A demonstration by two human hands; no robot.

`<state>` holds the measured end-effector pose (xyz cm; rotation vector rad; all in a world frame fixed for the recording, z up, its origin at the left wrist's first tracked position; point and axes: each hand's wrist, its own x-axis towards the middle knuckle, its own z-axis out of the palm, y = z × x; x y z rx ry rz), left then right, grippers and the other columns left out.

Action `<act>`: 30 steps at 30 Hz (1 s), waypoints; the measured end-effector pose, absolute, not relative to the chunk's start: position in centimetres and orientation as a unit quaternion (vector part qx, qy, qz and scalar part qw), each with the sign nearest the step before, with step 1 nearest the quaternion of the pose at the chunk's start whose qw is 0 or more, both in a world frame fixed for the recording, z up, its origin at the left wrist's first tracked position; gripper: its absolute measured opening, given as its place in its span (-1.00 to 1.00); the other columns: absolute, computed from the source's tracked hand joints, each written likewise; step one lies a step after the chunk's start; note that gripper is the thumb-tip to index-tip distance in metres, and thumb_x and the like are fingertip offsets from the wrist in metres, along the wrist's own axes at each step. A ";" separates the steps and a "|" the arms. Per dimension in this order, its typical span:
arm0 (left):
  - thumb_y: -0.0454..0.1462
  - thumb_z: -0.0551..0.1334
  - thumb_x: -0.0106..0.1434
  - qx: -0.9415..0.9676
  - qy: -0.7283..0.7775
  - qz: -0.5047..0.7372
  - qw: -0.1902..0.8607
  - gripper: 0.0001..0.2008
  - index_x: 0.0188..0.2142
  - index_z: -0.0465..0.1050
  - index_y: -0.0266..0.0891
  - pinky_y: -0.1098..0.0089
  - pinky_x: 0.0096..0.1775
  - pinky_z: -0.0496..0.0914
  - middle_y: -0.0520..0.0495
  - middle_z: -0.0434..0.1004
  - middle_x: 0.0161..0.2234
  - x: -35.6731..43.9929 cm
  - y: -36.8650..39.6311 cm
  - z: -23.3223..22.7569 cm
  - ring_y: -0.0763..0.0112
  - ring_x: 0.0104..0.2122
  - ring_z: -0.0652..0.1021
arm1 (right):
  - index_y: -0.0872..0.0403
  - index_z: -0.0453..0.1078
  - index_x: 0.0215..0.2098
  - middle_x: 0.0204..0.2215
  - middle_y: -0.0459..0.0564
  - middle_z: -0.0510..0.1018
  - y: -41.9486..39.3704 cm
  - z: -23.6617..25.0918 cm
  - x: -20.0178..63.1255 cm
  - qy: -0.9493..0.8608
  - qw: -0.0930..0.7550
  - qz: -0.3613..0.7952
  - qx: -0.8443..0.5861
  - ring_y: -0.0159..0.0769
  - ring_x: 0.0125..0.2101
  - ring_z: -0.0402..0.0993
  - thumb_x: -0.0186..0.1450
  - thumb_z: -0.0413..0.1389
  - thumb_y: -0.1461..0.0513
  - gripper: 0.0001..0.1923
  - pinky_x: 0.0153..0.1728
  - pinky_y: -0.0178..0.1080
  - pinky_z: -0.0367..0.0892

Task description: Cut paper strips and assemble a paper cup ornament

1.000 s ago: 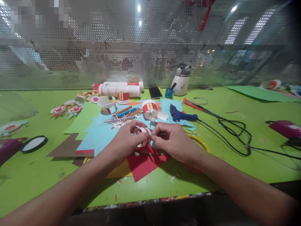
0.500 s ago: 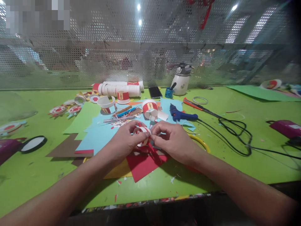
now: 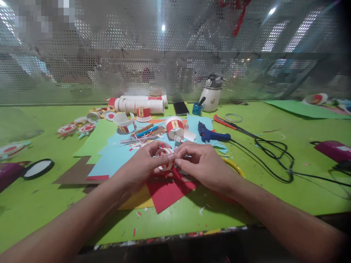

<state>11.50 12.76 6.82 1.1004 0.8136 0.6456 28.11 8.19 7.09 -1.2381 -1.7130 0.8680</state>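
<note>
1. Left hand (image 3: pixel 144 164): fingers closed round a small white paper ring with red stripes (image 3: pixel 163 157), held just above the red paper sheet (image 3: pixel 167 191) at the desk's (image 3: pixel 41 204) near centre.
2. Right hand (image 3: pixel 201 162): thumb and forefinger pinched together on the ring's right edge, touching the left fingertips; the grip appears meant to press a strip or seam flat while the other hand steadies the ring.
3. Beneath the hands: overlapping red, yellow, blue and brown sheets, likely serving as a work mat.
4. Behind the hands: a decorated paper cup (image 3: pixel 174 126) with a red band, beside paper scraps.
5. A blue glue gun (image 3: pixel 210 133) lies right of the cup, near the right hand, its cable trailing right.
6. At the far edge, well apart: stacked cups (image 3: pixel 139 103), phone (image 3: pixel 181 107), white bottle (image 3: pixel 211 93).
</note>
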 end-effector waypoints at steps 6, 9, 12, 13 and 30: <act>-0.24 0.42 -0.03 0.497 0.368 0.296 0.728 -0.67 -0.35 0.31 -0.24 0.35 -0.40 0.46 0.06 0.43 -0.49 11.5 13.1 6.5 0.51 -0.54 0.46 | 0.14 0.46 -0.44 -0.34 0.00 0.51 8.2 7.2 28.1 -0.670 0.422 0.377 -0.480 -0.35 -0.36 0.44 0.18 0.11 0.30 -0.90 -0.31 -0.27 0.37; -0.22 0.42 -0.02 0.497 0.370 0.288 0.730 -0.67 -0.34 0.32 -0.24 0.33 -0.39 0.47 0.03 0.44 -0.47 11.4 13.2 6.6 0.47 -0.51 0.49 | 0.13 0.43 -0.44 -0.45 -0.05 0.51 8.3 7.3 28.1 -0.612 0.432 0.432 -0.502 -0.37 -0.43 0.45 0.20 0.12 0.22 -0.88 -0.33 -0.26 0.39; -0.17 0.38 0.04 0.490 0.366 0.284 0.738 -0.71 -0.35 0.33 -0.23 0.33 -0.39 0.48 0.01 0.45 -0.45 11.2 13.3 6.7 0.46 -0.50 0.50 | 0.12 0.37 -0.43 -0.51 -0.10 0.48 8.6 7.2 28.2 -0.557 0.465 0.483 -0.490 -0.39 -0.46 0.46 0.17 0.16 0.18 -0.85 -0.31 -0.25 0.42; -0.15 0.35 0.07 0.486 0.365 0.285 0.741 -0.73 -0.34 0.35 -0.23 0.32 -0.39 0.49 -0.01 0.46 -0.44 11.1 13.3 6.8 0.45 -0.50 0.51 | 0.12 0.36 -0.41 -0.49 -0.10 0.48 8.7 7.2 28.2 -0.549 0.475 0.488 -0.485 -0.39 -0.46 0.46 0.16 0.17 0.18 -0.84 -0.31 -0.25 0.42; -0.18 0.27 0.12 0.481 0.348 0.314 0.740 -0.57 0.00 0.33 -0.09 0.38 -0.57 0.45 0.00 0.52 -0.44 11.3 12.8 7.7 0.43 -0.62 0.50 | 0.10 0.21 0.05 -0.55 -0.22 0.39 8.6 6.5 27.4 -0.549 0.447 0.466 -0.531 -0.44 -0.57 0.36 0.16 0.16 0.22 -0.51 -0.56 -0.37 0.29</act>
